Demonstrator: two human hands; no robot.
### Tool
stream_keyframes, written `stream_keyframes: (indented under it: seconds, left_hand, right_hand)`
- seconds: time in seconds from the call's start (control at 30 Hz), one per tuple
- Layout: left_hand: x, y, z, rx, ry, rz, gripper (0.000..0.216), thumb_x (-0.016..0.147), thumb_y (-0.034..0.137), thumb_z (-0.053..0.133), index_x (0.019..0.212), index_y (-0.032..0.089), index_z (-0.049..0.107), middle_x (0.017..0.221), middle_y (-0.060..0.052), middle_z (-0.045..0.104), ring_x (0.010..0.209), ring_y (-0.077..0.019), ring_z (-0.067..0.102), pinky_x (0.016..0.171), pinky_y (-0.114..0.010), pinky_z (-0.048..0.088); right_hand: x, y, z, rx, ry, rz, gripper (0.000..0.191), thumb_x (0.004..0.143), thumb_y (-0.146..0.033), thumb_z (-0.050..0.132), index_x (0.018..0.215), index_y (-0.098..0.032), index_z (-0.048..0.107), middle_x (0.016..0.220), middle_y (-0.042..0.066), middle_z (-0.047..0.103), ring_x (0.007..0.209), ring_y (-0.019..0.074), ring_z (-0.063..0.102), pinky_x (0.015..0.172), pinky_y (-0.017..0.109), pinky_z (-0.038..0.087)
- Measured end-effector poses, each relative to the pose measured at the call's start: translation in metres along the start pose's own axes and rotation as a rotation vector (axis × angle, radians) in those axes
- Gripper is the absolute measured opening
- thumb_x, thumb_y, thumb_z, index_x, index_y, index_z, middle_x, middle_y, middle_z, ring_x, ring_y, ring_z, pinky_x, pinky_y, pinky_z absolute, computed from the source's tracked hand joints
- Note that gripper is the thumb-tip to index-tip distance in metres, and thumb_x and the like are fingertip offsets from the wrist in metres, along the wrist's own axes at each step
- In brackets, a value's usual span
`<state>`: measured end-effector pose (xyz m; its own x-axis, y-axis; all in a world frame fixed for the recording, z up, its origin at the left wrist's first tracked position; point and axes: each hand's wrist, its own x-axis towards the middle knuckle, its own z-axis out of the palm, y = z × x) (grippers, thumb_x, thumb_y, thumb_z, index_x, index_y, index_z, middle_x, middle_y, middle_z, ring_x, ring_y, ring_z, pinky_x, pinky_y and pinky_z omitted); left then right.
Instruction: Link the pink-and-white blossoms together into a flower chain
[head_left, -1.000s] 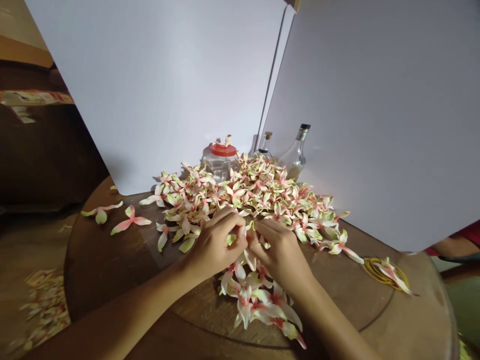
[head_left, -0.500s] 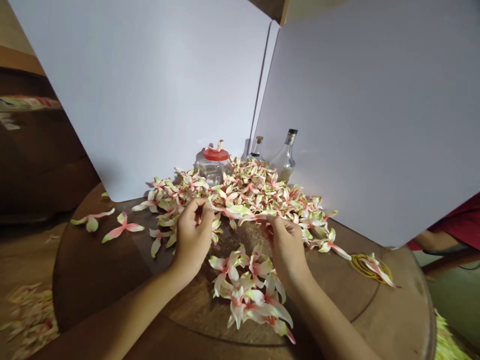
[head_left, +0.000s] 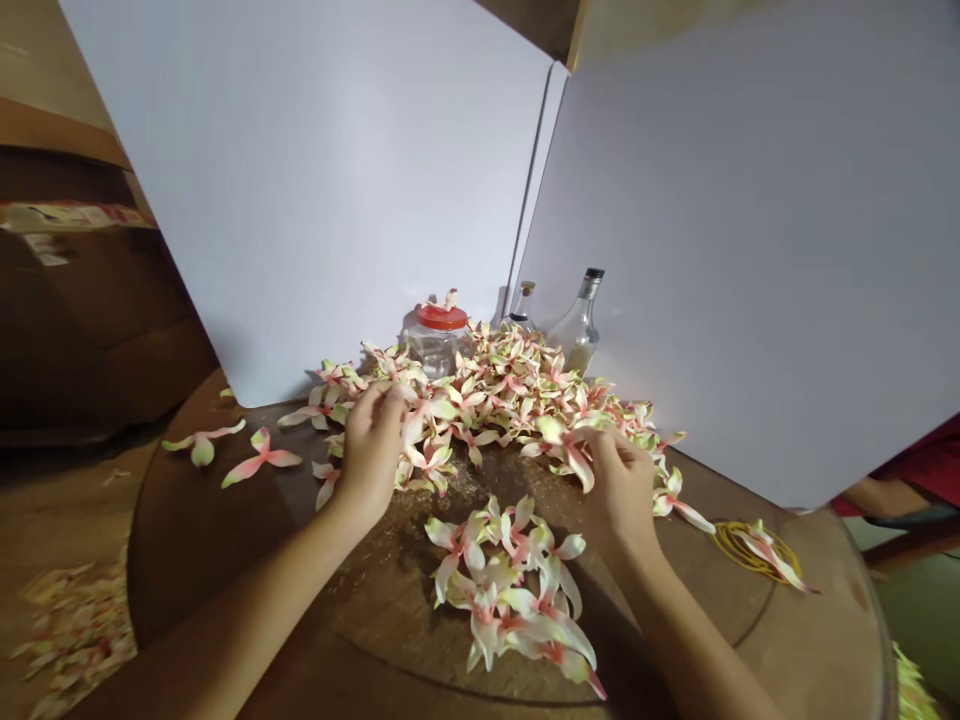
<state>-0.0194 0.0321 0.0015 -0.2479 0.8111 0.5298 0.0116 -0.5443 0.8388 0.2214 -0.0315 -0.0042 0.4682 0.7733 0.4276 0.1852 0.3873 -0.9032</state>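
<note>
My left hand (head_left: 373, 445) is closed in a pinch on a pink and white flower (head_left: 421, 415) at the left front of a large flower heap (head_left: 517, 375). Off to the right, my right hand (head_left: 619, 480) pinches another flower (head_left: 576, 455), whose pale petals hang from the fingertips. Both flowers have three-part, curved petals with greenish tips. Between my forearms lies a smaller cluster of similar flowers (head_left: 510, 600). Part of each held flower is hidden behind the fingers.
A round wooden table (head_left: 247, 560) carries everything. Behind the heap stand a red-lidded jar (head_left: 441, 345) and two glass bottles, one a tall bottle (head_left: 579, 325), against white boards (head_left: 337, 200). Yellow bands (head_left: 727, 548) lie at right. Another person's arm (head_left: 885, 497) shows at the right edge.
My hands have moved apart, the right one going rightward. The flowers, held close together between them before, are now separate, one in each hand. The view has shifted slightly.
</note>
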Motion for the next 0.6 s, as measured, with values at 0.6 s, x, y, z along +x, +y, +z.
stream_keyframes:
  seconds: [0.6]
  left_hand:
    - [-0.038, 0.036, 0.009, 0.332, -0.367, 0.850, 0.016, 0.091, 0.000, 0.066, 0.097, 0.014, 0.065, 0.089, -0.004, 0.073, 0.090, -0.0162, 0.067, 0.086, -0.033, 0.055]
  right_hand:
    - [-0.038, -0.026, 0.020, 0.016, -0.788, 0.002, 0.044, 0.087, -0.011, 0.059, 0.128, -0.026, 0.057, 0.090, 0.000, 0.060, 0.068, 0.0117, 0.048, 0.062, 0.028, 0.043]
